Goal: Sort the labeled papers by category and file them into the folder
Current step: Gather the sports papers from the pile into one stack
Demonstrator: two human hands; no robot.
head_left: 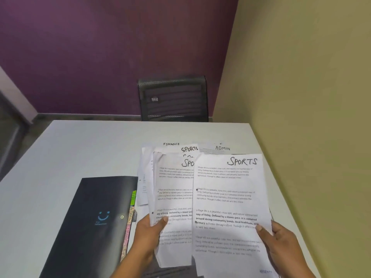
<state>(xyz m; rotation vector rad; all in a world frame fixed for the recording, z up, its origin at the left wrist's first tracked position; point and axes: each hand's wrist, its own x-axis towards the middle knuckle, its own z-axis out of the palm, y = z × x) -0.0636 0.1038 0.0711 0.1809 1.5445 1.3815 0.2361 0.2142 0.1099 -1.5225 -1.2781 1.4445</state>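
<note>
1. I see my right hand (pixel 281 243) pinching the lower right edge of a sheet headed SPORTS (pixel 228 205), thumb on its printed face, fingers hidden behind it.
2. My left hand (pixel 149 230) grips a second SPORTS sheet (pixel 173 197) at its left edge, thumb on top; the sheet in my right hand overlaps its right side.
3. Beyond both hands, more papers lie fanned on the white counter (pixel 80 149): another SPORTS heading (pixel 189 149), an ADMIN sheet (pixel 222 148) and a FINANCE sheet (pixel 171 144) farthest off.
4. Just left of my left hand lies the black folder (pixel 96 213), closed, with coloured tabs (pixel 130 213) showing along its near edge; one reads ADMIN.
5. A black mesh chair (pixel 173 99) stands past the counter's far edge.
</note>
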